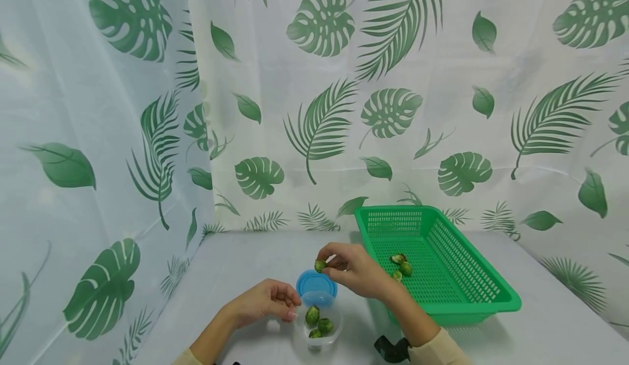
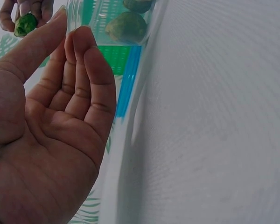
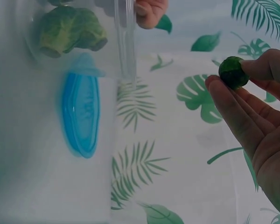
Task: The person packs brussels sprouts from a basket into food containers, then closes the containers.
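Note:
My right hand (image 1: pixel 357 271) pinches a Brussels sprout (image 1: pixel 320 266) between thumb and fingertips, raised above the blue lid (image 1: pixel 314 284). In the right wrist view the sprout (image 3: pixel 233 73) shows dark green at the fingertips. A clear plastic container (image 1: pixel 336 333) stands on the table with several sprouts (image 1: pixel 312 315) inside. My left hand (image 1: pixel 269 301) is at the container's left side, fingers loosely bent and fingertips right at its rim. In the left wrist view the palm (image 2: pixel 51 126) faces the camera with nothing in it.
A large green plastic basket (image 1: pixel 467 258) stands at the right, with several sprouts (image 1: pixel 405 268) near its left side. A black object (image 1: pixel 391 348) lies near my right wrist. Leaf-printed white sheets (image 1: pixel 324 190) hang behind and at the sides.

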`<state>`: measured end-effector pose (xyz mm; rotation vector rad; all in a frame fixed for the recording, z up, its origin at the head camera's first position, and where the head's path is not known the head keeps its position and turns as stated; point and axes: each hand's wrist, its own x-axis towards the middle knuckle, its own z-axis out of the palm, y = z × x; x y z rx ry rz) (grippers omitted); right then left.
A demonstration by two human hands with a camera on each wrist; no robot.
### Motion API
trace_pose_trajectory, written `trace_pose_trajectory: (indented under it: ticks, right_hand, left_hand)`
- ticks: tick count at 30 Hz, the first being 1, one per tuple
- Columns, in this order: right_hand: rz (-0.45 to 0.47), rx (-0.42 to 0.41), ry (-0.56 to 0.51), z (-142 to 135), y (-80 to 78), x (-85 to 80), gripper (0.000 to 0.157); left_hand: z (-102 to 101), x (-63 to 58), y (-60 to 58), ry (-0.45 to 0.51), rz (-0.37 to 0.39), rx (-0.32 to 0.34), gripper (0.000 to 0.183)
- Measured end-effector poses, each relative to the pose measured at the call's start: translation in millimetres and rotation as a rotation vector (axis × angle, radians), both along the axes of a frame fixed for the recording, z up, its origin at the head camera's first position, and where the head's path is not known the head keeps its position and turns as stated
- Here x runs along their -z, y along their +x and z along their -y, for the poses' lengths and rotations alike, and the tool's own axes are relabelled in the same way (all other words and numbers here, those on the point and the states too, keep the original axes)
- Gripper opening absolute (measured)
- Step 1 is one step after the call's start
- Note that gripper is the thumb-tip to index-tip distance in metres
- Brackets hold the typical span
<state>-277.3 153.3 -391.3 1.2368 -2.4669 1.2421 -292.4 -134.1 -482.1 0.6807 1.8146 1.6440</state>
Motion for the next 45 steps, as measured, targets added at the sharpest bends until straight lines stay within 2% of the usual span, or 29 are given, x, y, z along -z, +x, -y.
trace_pose_trajectory:
  ticks: [8,17,33,45]
  right_hand:
    - [0.023,0.000,0.023,1,1.7,2.6,0.021]
    - [0.065,-0.014,0.047,4,2.4,3.4,0.019]
    - [0.128,-0.038,0.064,9,3.4,9.3,0.017]
    - [0.194,-0.087,0.170,18,5.4,16.0,0.009]
  left_hand:
    - [0,-0.3,-0.7,0.005,0.002,0.011,0.028]
    - [0,-2.8,0.9,0.001,0.000,0.009,0.035]
    - [0,-2.7,0.7,0.004,0.008,0.008,0.024]
    - [1,-2.8,1.0,0.001,0.002,-0.003,0.030]
